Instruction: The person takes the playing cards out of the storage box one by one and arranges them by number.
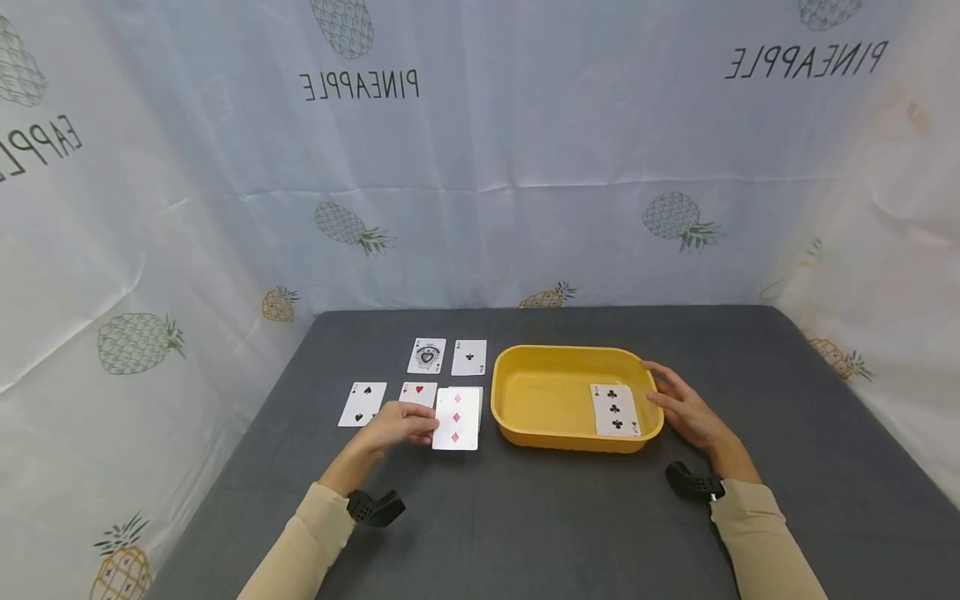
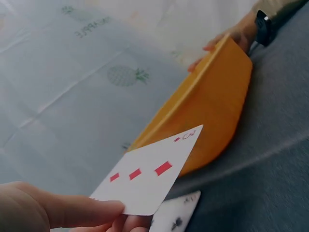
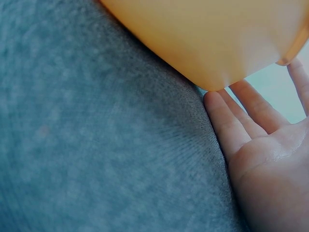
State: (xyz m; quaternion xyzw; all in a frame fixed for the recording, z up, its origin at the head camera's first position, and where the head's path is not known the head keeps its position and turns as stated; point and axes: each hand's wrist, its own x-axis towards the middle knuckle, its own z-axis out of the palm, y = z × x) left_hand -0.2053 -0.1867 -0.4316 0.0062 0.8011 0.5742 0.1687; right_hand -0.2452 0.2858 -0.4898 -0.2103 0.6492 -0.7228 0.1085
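My left hand [image 1: 401,423] pinches a three of diamonds playing card [image 1: 457,418] by its left edge, thumb on the face, as the left wrist view shows. Under and behind it another card partly shows, with a black-marked card [image 2: 176,215] below it in that view. My right hand [image 1: 688,410] rests against the right end of a yellow plastic basin [image 1: 570,443], with fingertips at the rim. In the right wrist view its fingers [image 3: 260,108] extend fairly straight along the basin's wall. A three of clubs card [image 1: 615,410] lies inside the basin.
Left of the basin lie an ace of spades [image 1: 426,356], an ace of clubs [image 1: 469,357], a two of spades [image 1: 363,404] and a heart card [image 1: 417,393] partly covered by my left hand. A pineapple-print curtain [image 1: 480,233] surrounds the dark grey table [image 1: 525,525].
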